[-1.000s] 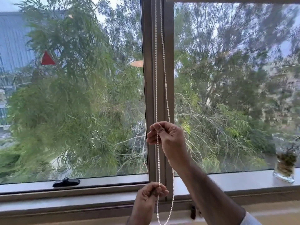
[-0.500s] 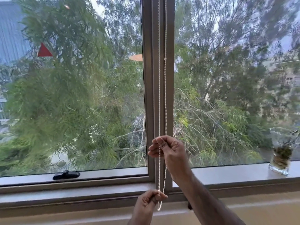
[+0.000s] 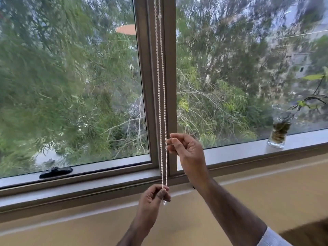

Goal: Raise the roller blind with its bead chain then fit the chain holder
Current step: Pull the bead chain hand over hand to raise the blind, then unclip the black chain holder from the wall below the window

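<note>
A white bead chain [image 3: 160, 103] hangs as two taut strands down the window's middle post [image 3: 170, 77]. My left hand [image 3: 153, 197] is shut on the bottom of the chain loop, just below the sill. A small clear piece [image 3: 164, 202] pokes out under its fingers. My right hand [image 3: 188, 150] is higher up and to the right of the chain. Its fingers are apart and its fingertips are right beside the right strand. The roller blind itself is out of view above.
A black window handle [image 3: 55, 172] lies on the left pane's lower frame. A glass vase [image 3: 279, 134] with a plant cutting stands on the sill [image 3: 239, 150] at the right. Below the sill is a tan wall [image 3: 248, 192].
The view has tipped down. My left hand has pulled the loop's bottom tight, so both strands hang straight. My right hand has loosened its grip on the chain and its fingers have spread.
</note>
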Tool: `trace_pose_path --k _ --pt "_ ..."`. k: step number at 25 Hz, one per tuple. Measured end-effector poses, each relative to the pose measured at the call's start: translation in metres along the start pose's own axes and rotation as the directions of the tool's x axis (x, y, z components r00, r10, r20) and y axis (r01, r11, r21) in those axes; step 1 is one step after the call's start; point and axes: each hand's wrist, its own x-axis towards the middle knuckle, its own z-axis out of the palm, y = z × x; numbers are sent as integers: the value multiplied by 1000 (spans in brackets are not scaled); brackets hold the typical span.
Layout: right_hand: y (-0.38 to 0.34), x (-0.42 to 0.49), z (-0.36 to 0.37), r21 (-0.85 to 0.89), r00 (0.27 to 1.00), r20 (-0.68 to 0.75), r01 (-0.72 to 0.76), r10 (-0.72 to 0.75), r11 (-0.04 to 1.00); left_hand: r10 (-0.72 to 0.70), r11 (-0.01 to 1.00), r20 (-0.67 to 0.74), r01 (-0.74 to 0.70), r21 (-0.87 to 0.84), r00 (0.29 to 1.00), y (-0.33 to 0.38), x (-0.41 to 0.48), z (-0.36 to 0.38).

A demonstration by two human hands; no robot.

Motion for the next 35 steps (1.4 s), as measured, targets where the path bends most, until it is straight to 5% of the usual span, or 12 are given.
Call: trace_pose_path --k 4,8,12,24,35 --pt "66 -69 -33 -137 962 -186 -226 199 964 -88 996 47 87 26 995 -22 -12 -12" --pt "125 -141 -56 -257 833 -322 -534 450 806 -141 990 93 141 9 986 -35 -13 -22" --pt "153 -151 -78 -304 740 -424 -659 522 688 -170 985 98 172 -7 981 -43 -15 -21" --pt "260 -24 -131 -602 796 -322 -590 513 538 -283 956 -2 283 77 959 -43 -15 9" --pt "273 -14 -127 -740 820 -272 -513 503 436 -203 968 -231 231 99 952 -53 -20 23"
